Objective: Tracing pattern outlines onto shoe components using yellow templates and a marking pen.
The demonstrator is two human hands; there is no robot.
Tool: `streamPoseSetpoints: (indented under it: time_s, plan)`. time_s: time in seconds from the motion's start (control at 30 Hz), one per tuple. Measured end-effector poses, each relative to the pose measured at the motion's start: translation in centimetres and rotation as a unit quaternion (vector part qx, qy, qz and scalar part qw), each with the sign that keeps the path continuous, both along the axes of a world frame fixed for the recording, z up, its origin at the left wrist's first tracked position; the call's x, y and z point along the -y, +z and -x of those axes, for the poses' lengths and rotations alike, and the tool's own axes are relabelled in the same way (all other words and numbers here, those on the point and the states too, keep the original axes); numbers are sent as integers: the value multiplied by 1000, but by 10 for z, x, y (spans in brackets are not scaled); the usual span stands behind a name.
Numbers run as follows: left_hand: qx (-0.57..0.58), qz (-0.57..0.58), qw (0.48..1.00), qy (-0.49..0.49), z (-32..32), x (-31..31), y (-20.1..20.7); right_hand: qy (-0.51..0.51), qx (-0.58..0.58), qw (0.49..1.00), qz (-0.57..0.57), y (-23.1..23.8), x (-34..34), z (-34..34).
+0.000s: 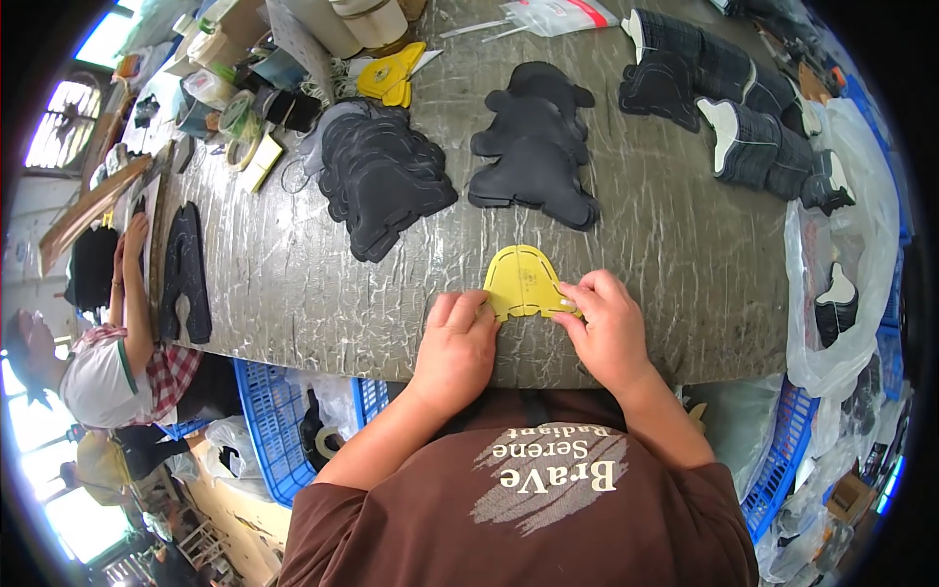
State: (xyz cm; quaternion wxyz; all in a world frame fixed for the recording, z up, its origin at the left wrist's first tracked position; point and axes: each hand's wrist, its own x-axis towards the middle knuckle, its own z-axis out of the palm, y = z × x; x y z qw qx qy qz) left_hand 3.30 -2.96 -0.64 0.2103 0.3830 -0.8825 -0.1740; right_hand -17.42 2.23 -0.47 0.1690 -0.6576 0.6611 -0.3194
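A yellow dome-shaped template (518, 279) with slots along its edge and a notched bottom lies on the table in front of me. My left hand (456, 342) is closed at its lower left edge, fingers bent and pressed together. On the other side, my right hand (606, 323) pinches the lower right edge between thumb and fingers. Whether another piece lies under the template is hidden. Beyond it, black shaped pieces (533, 147) overlap in a row. To their left is a fanned heap of similar black pieces (381, 181).
Bundled black pieces (773, 147) with white ends lie at the far right, near a clear plastic bag (851, 245). Tubs, tape and a yellow template (391, 74) crowd the far left. Blue crates (269, 421) stand below the table edge. A co-worker (122, 372) works at the left.
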Motion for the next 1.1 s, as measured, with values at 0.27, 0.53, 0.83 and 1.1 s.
streamPoseSetpoints:
  time_s: [0.27, 0.53, 0.83, 1.1]
  plan:
    - [231, 107, 961, -106, 23, -14, 13, -1, 7, 1000, -8, -1, -1, 1]
    - [278, 81, 949, -124, 37, -22, 14, 26, 54, 994, 87, 25, 32, 8]
    - [270, 80, 948, -148, 36, -20, 8, 149, 279, 941, -117, 25, 63, -27]
    - [262, 66, 951, -153, 36, -21, 9, 182, 234, 948, -114, 14, 69, -32]
